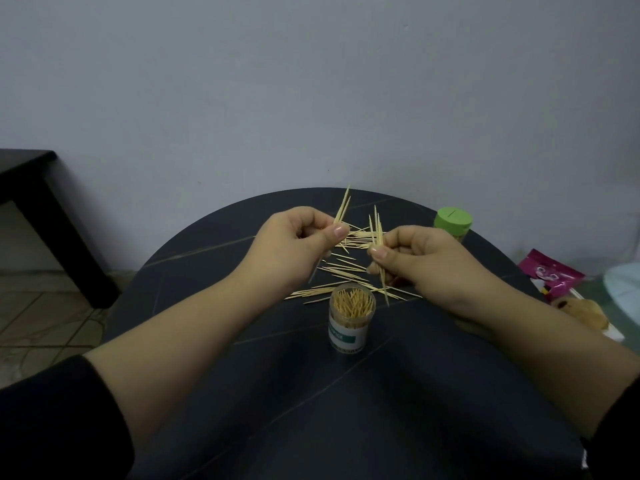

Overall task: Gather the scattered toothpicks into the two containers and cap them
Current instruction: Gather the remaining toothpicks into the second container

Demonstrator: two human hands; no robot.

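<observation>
Several loose toothpicks (pixel 346 268) lie scattered on the dark round table (pixel 311 393), between and beyond my hands. My left hand (pixel 294 247) pinches a small bundle of toothpicks (pixel 343 209) that points up and away. My right hand (pixel 426 261) grips another bundle of toothpicks (pixel 379 237), held nearly upright. A clear uncapped container (pixel 350 322) with a white and green label stands in front of my hands, well filled with toothpicks. A second container with a green cap (pixel 453 221) stands at the far right of the table.
A pink packet (pixel 550 275) and a bread-like snack (pixel 585 315) lie at the table's right edge. A pale blue object (pixel 627 292) is cut off at the right. A dark low table (pixel 41 202) stands on the tiled floor at left. A wall is behind.
</observation>
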